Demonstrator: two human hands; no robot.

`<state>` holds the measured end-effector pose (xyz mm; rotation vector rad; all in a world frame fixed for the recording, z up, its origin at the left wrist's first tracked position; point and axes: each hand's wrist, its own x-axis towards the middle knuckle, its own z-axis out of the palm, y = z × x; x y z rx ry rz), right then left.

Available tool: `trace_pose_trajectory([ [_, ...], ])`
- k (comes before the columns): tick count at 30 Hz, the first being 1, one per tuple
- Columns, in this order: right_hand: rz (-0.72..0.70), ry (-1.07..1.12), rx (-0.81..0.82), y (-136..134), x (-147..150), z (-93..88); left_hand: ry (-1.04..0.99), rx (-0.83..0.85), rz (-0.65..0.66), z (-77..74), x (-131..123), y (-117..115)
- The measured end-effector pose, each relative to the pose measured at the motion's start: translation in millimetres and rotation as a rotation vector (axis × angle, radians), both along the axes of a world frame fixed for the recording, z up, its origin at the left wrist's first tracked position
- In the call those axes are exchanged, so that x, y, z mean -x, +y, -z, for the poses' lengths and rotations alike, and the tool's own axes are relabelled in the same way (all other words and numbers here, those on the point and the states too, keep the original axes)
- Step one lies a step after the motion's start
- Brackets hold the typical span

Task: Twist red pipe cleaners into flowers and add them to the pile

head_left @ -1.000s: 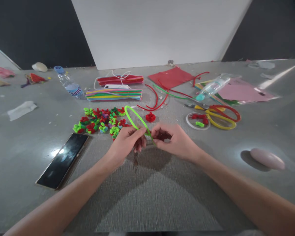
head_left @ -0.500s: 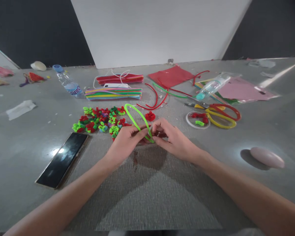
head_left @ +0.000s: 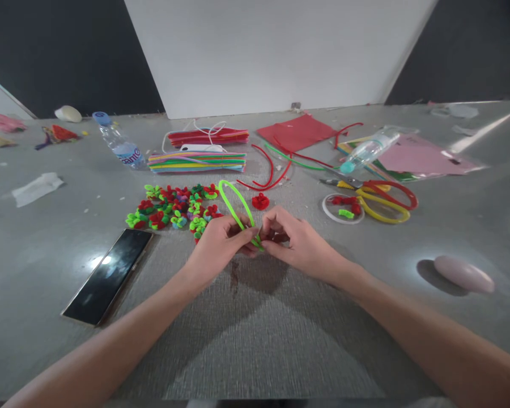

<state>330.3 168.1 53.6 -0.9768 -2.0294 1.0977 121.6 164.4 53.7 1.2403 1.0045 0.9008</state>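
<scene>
A bright green pipe cleaner (head_left: 226, 195), bent into a long narrow loop, stands up between my two hands. My left hand (head_left: 221, 241) pinches its lower part between thumb and fingers. Fingertips of my right hand (head_left: 289, 238) close on the lower end of the same loop; the exact contact is partly hidden. Just beyond my fingers lies a small red pipe-cleaner flower (head_left: 260, 201). To the left is a cluster of red, green and multicoloured pipe-cleaner flowers (head_left: 170, 208), partly covered by my left hand.
Left stand a phone (head_left: 108, 277) and a water bottle (head_left: 125, 150). Pipe-cleaner bundles (head_left: 198, 161) lie behind. Right are scissors (head_left: 382, 198), a white ring (head_left: 329, 215) around scraps, a clear bottle (head_left: 369, 150) and a pinkish oval object (head_left: 463, 273). Loose red pipe cleaners (head_left: 272, 170) lie mid-table.
The green loop has tilted slightly more upright and shifted a little right at its top. My fingers have drawn slightly closer together at its lower end.
</scene>
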Motion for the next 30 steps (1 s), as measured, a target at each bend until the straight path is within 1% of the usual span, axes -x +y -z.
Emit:
trace_pose_trajectory([
  [4, 0.08, -0.043, -0.047, 1.5, 0.0, -2.6, -0.01, 0.012, -0.071, -3.4, -1.6, -1.1],
  [6, 0.094, -0.09, -0.052, 1.8, -0.3, -4.1, -0.021, 0.015, -0.098, -5.1, -2.4, -2.0],
  [9, 0.049, -0.151, -0.059, 1.0, 0.4, -5.2, -0.029, 0.016, -0.128, -5.2, -3.0, -3.2],
  [12, 0.008, -0.178, -0.071, -0.1, 2.8, -4.1, -0.027, 0.013, -0.136, -2.2, -3.6, -3.6],
  [15, -0.003, -0.155, -0.023, 0.2, 4.3, -3.0, -0.043, 0.017, -0.125, 0.5, -4.2, -3.5],
  [17, -0.024, -0.12, 0.029, 1.4, 4.0, -3.3, -0.049, 0.019, -0.104, -0.1, -3.8, -3.5],
  [20, -0.072, -0.069, 0.111, 3.5, 2.1, -5.0, -0.058, 0.04, -0.067, -5.4, -1.1, -3.6],
  [23, -0.105, -0.028, 0.17, 4.9, 0.1, -6.8, -0.089, 0.148, 0.022, -12.6, 3.9, -3.4],
  [26, -0.118, -0.021, 0.186, 5.2, -0.8, -7.7, -0.087, 0.22, 0.125, -15.6, 9.2, -2.6],
  [30, -0.118, -0.045, 0.168, 5.4, -0.8, -7.2, -0.05, 0.182, 0.197, -10.8, 13.0, -0.8],
])
